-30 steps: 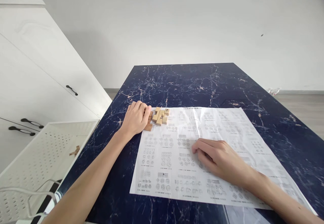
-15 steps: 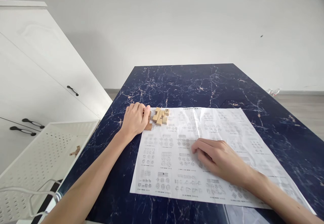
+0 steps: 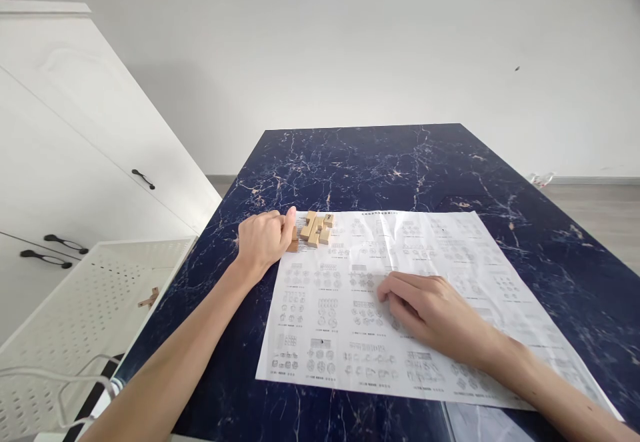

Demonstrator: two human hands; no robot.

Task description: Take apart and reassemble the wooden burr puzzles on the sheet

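Note:
My left hand (image 3: 264, 239) is curled over brown wooden puzzle blocks (image 3: 293, 245) at the paper's far left corner. Its fingers are bent under and hidden, and the thumb points forward beside the blocks, most of which the hand covers. Just right of the thumb sits a cluster of pale wooden puzzle blocks (image 3: 315, 230), one marked with a dark numeral. Beneath them a creased white instruction sheet (image 3: 345, 322) lies flat, printed with rows of small diagrams. On its middle rests my right hand (image 3: 425, 305), fingers curled loosely inward, nothing visible in them.
The dark blue marbled table (image 3: 350, 169) reaches back toward a white wall. At the left, below the tabletop, a white perforated surface (image 3: 100, 282) bears a small wooden piece (image 3: 149, 297). A white cable (image 3: 55, 379) loops at lower left, near a white cabinet (image 3: 90, 135).
My left hand's fingers have folded further in over the brown blocks, which show less and have shifted slightly away from me. My right hand and the pale cluster stay put.

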